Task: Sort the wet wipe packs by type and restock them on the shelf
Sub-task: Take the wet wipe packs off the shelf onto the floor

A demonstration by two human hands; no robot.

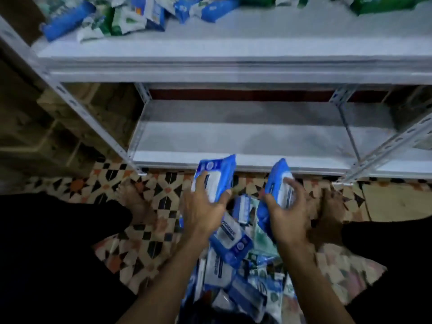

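My left hand (203,210) grips a blue wet wipe pack (218,170) with a white lid, held upright just in front of the lower shelf (245,136). My right hand (286,217) grips a second blue pack (278,176) of the same look beside it. Below my hands lies a heap of packs (236,272) on the floor, blue ones mixed with green-and-white ones. The lower shelf board is bare.
The upper shelf (233,50) carries a jumble of blue packs (67,19) and green packs (383,4) along its back. White slotted shelf posts (77,106) stand left and right. My bare feet and dark trouser legs flank the heap on the patterned tile floor (149,230).
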